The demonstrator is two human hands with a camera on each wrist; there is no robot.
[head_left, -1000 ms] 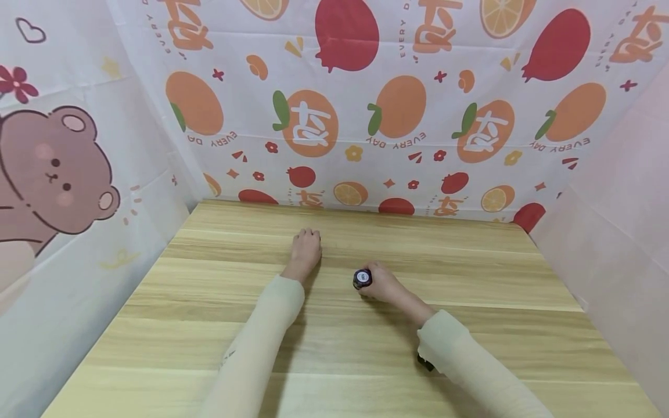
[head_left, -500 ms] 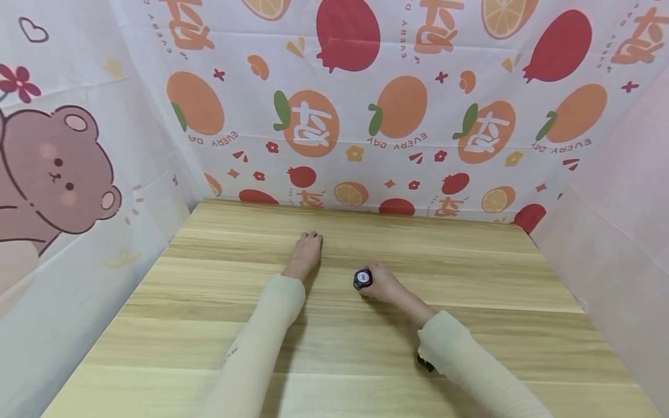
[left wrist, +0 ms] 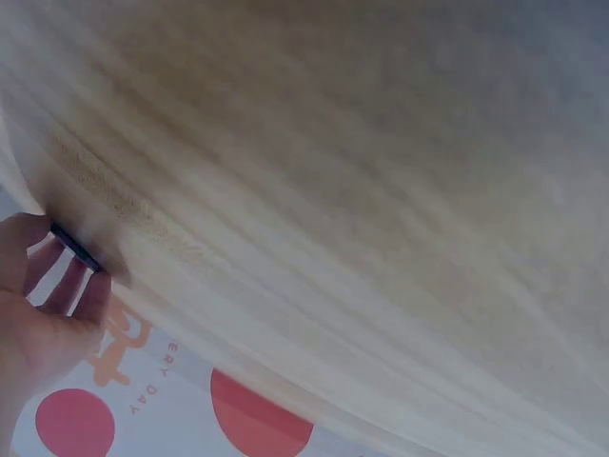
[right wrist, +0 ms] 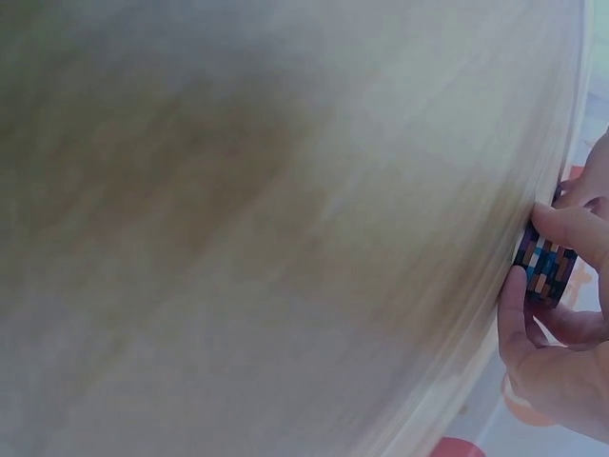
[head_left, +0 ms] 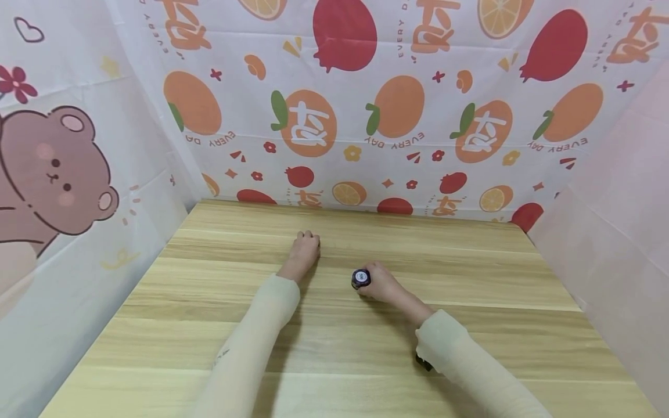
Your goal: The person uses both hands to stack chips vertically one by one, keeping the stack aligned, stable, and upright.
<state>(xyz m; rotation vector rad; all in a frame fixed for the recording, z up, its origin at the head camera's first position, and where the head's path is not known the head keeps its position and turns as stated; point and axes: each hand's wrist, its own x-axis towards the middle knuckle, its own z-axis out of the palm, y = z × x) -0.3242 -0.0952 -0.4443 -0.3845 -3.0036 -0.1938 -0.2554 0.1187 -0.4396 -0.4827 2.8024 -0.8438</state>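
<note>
My right hand (head_left: pixel 381 283) grips a stack of poker chips (head_left: pixel 361 278) near the middle of the table, fingers and thumb around its sides. The top chip has a white round label with dark print. In the right wrist view the chips' (right wrist: pixel 545 267) edges show blue, orange and dark blocks. Farther back and to the left, my left hand (head_left: pixel 305 249) pinches a thin dark disc (left wrist: pixel 74 247), which looks like a single poker chip standing on edge at the tabletop. Seen from the head, that disc is mostly hidden by the fingers.
A black object (head_left: pixel 424 363) lies on the table by the right sleeve, which partly covers it; its kind cannot be made out. The wood-grain table (head_left: pixel 209 278) ends at a fruit-print cloth (head_left: pixel 355 133) behind, with a bear-print cloth (head_left: pixel 57 168) at the left.
The left hand has shifted very slightly, still at the same spot on the table. My right hand and the chip stack hold still.
</note>
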